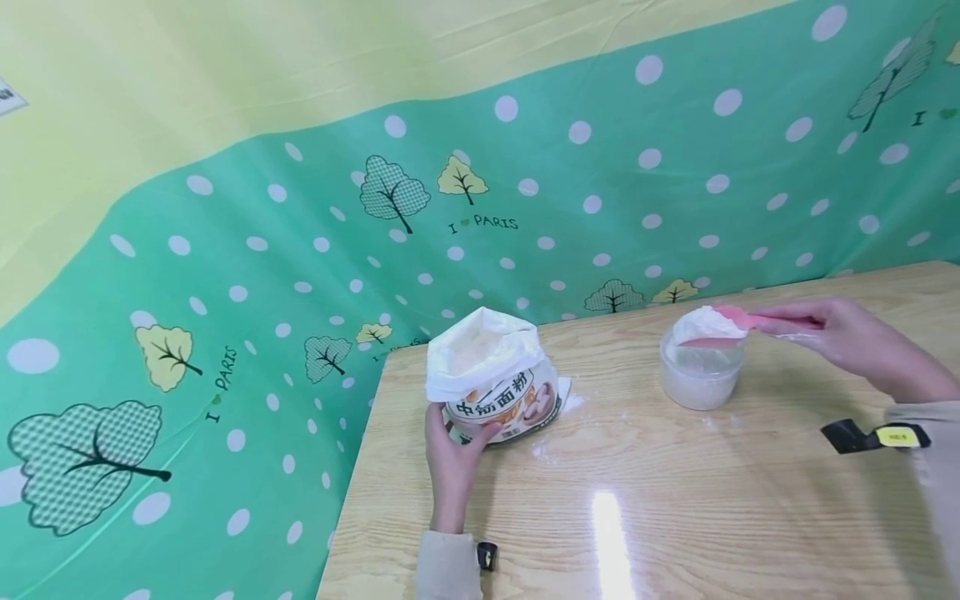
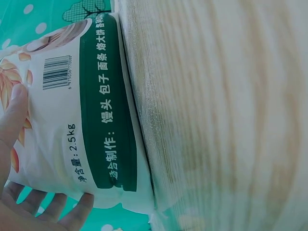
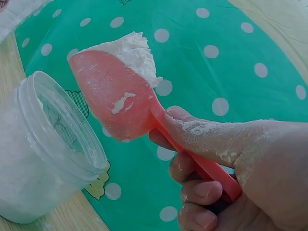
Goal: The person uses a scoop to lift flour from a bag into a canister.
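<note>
My right hand [image 3: 226, 163] grips the handle of a pink scoop [image 3: 115, 94], its fingers curled round it. White flour [image 3: 132, 53] is heaped in the scoop, which overlaps the mouth of a clear plastic jar [image 1: 699, 385] in the head view. The jar has white powder inside. Flour dusts my right thumb. At the left, an opened flour bag [image 1: 517, 392] stands with its white top folded outward. My left hand [image 1: 452, 454] holds the bag low on its near left side, thumb on the printed front and fingers around the edge.
Both things stand on a light wooden table [image 1: 645, 483]. Spilled flour [image 1: 543, 452] marks the wood beside the bag. Behind and to the left hangs a green dotted cloth [image 1: 300, 250] with printed trees.
</note>
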A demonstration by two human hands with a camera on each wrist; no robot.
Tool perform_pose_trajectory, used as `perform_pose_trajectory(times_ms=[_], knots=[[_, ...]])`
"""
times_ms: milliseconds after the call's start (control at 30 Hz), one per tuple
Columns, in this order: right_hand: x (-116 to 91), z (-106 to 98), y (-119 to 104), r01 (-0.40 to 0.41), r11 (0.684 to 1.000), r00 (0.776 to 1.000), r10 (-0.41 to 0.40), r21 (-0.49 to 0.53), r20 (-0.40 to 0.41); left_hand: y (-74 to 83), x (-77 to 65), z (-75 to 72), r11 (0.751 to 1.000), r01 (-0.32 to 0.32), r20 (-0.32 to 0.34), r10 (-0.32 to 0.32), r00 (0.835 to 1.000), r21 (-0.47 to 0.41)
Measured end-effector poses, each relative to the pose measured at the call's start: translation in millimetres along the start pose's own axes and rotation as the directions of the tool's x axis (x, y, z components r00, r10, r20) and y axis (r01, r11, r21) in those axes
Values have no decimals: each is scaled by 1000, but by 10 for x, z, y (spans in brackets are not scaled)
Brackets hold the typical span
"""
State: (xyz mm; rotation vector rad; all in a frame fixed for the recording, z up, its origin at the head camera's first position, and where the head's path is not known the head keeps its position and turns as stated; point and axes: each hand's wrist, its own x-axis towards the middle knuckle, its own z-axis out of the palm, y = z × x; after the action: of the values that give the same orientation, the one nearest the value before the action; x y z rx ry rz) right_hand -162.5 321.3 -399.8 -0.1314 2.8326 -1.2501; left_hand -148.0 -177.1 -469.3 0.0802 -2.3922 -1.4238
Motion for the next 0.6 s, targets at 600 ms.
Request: perform_pose_trajectory(times_ms=[600], knots=[[-31,-123,-14,-36,994,999,37,-102,8,-12,8,0,1000,-26,-14,26,1000,10]])
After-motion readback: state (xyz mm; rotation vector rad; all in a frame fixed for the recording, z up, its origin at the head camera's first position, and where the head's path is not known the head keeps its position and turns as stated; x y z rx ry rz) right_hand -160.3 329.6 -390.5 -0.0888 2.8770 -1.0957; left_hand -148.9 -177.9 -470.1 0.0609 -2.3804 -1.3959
